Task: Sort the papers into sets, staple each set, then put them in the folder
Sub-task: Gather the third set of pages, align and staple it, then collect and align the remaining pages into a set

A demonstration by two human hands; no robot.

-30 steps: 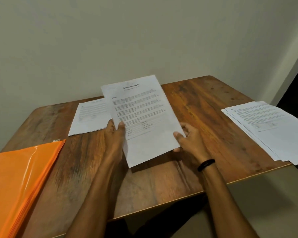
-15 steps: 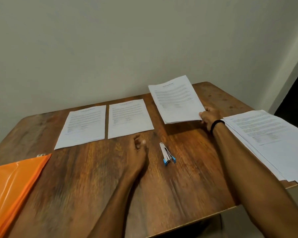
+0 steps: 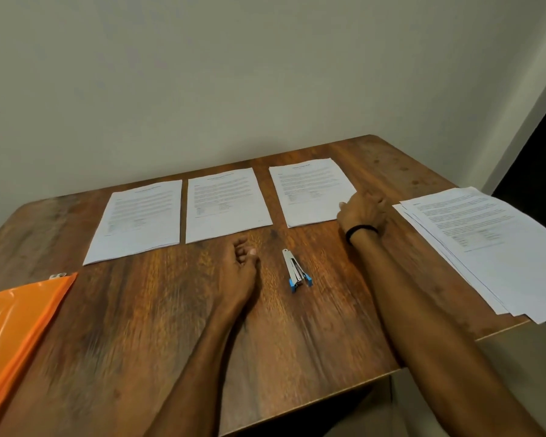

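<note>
You have three sheets (image 3: 226, 205) laid out; the pile (image 3: 492, 244) (far right) waits, the stapler (image 3: 297, 271) unused. Your left hand (image 3: 240, 269) rests with loose, empty fingers; your right hand (image 3: 361, 212) touches one sheet, grip unclear.

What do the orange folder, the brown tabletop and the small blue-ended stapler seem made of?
Orange folder: glossy flexible plastic, judging by its bright streaky highlights and creases. Brown tabletop: wood or wood-look laminate, with visible grain and a dull sheen. Small blue-ended stapler: bright silvery metal body, probably steel, with a matte blue plastic-looking end.
</note>
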